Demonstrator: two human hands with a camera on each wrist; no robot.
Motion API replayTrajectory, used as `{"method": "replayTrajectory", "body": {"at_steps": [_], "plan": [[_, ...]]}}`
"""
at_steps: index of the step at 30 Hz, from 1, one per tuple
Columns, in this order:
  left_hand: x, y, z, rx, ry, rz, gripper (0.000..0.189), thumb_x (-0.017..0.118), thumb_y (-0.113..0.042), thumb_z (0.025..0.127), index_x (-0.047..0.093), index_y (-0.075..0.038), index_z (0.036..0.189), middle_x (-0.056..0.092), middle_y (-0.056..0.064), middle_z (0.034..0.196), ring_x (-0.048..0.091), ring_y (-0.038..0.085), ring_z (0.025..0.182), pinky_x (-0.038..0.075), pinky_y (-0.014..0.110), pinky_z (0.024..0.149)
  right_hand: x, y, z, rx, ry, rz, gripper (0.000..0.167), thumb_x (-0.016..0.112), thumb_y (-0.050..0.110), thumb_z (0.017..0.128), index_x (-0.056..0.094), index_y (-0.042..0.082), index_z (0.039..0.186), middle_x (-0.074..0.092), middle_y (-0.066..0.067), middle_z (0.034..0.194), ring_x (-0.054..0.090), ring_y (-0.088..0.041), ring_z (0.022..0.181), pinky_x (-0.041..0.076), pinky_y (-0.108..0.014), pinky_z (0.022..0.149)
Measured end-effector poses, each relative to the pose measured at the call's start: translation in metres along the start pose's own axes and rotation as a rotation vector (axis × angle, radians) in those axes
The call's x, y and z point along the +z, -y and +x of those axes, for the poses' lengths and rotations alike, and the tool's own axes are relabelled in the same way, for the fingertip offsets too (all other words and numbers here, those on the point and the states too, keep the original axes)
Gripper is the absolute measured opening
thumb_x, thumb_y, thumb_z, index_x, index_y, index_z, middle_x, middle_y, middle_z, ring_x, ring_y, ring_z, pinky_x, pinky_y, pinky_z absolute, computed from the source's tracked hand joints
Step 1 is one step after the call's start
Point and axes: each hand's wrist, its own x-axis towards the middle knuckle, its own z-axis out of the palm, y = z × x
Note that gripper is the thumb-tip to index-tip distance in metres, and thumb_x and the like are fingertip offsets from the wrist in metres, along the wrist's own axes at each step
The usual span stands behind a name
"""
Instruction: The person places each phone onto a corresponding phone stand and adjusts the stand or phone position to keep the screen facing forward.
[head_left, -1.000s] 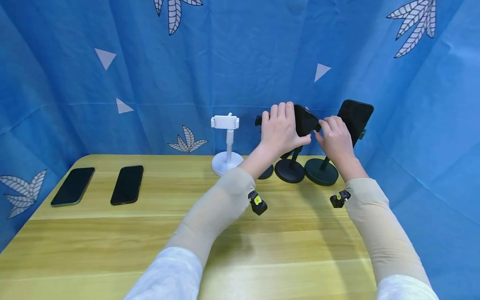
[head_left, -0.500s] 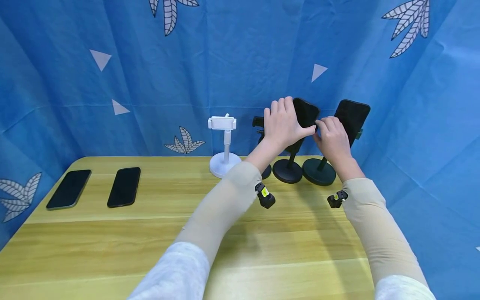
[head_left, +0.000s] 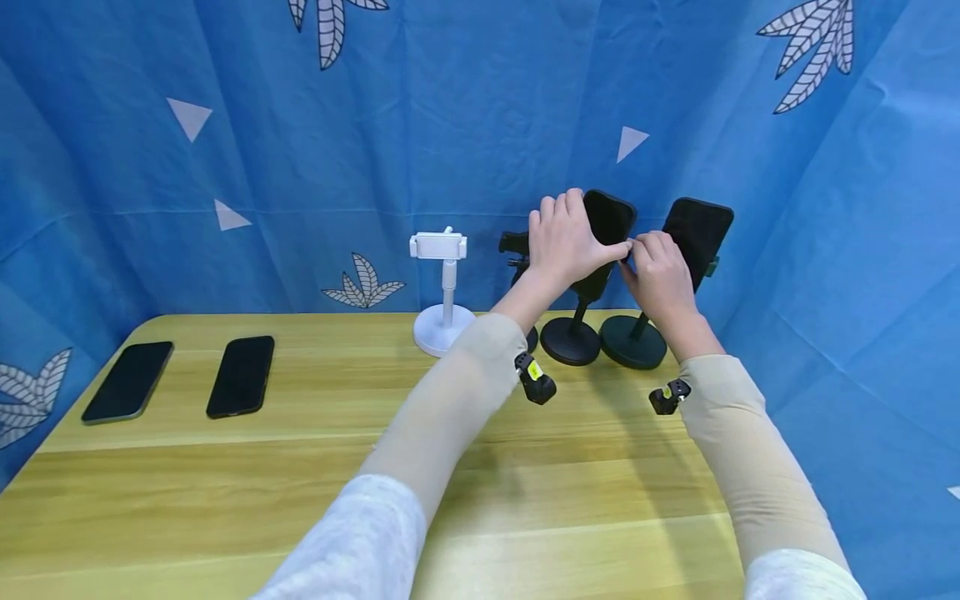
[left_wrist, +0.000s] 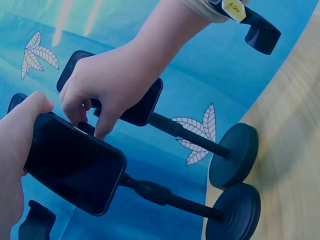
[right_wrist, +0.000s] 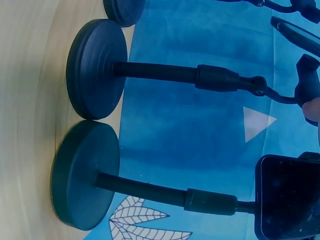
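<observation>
My left hand (head_left: pixel 562 237) grips a black smartphone (left_wrist: pixel 75 162), with the thumb along its long edge in the left wrist view. The phone is at the holder of the middle black stand, whose round base (head_left: pixel 570 342) stands on the table. My right hand (head_left: pixel 660 275) pinches the holder's clamp (right_wrist: pixel 307 85) at the phone's right edge, fingertips close to the left thumb. Behind the right hand, a second phone (head_left: pixel 697 237) sits in the dark green stand (head_left: pixel 633 343). The left hand and forearm partly cover another black stand (head_left: pixel 513 243).
A white phone stand (head_left: pixel 442 325) with a bare holder stands left of the black ones. Two dark phones, an outer one (head_left: pixel 127 383) and an inner one (head_left: pixel 242 377), lie flat at the table's left. A blue patterned curtain (head_left: pixel 300 167) hangs behind the table (head_left: pixel 315 467).
The phone in my left hand has turned from a slant to face me more squarely at the stand. The left hand rose slightly, and its thumb came close to my right fingertips.
</observation>
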Motion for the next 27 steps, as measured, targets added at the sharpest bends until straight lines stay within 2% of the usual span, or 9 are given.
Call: {"method": "replayTrajectory", "body": {"at_steps": [12, 22, 27], "plan": [[0.006, 0.001, 0.007, -0.013, 0.101, -0.111, 0.099, 0.057, -0.083, 0.071, 0.042, -0.015, 0.142, 0.055, -0.003, 0.132, 0.045, 0.015, 0.109, 0.039, 0.03, 0.093, 0.0, 0.0, 0.0, 0.002, 0.017, -0.021, 0.029, 0.075, 0.004, 0.082, 0.062, -0.014, 0.101, 0.061, -0.026, 0.101, 0.056, -0.04, 0.099, 0.049, -0.047, 0.094], [0.0, 0.0, 0.015, -0.07, 0.187, -0.286, 0.09, 0.061, -0.078, 0.073, 0.044, -0.019, 0.138, 0.058, -0.005, 0.126, 0.043, 0.014, 0.109, 0.037, 0.03, 0.094, -0.002, 0.001, 0.0, 0.023, 0.013, -0.009, 0.031, 0.075, 0.002, 0.082, 0.063, -0.014, 0.105, 0.061, -0.026, 0.099, 0.056, -0.04, 0.101, 0.049, -0.047, 0.095], [-0.002, -0.003, 0.017, -0.076, 0.206, -0.285, 0.092, 0.061, -0.078, 0.072, 0.042, -0.02, 0.14, 0.058, -0.005, 0.127, 0.043, 0.014, 0.109, 0.036, 0.03, 0.094, -0.002, 0.001, -0.001, 0.015, 0.02, -0.019, 0.03, 0.074, 0.002, 0.082, 0.062, -0.014, 0.105, 0.06, -0.026, 0.098, 0.055, -0.04, 0.101, 0.049, -0.048, 0.095]]}}
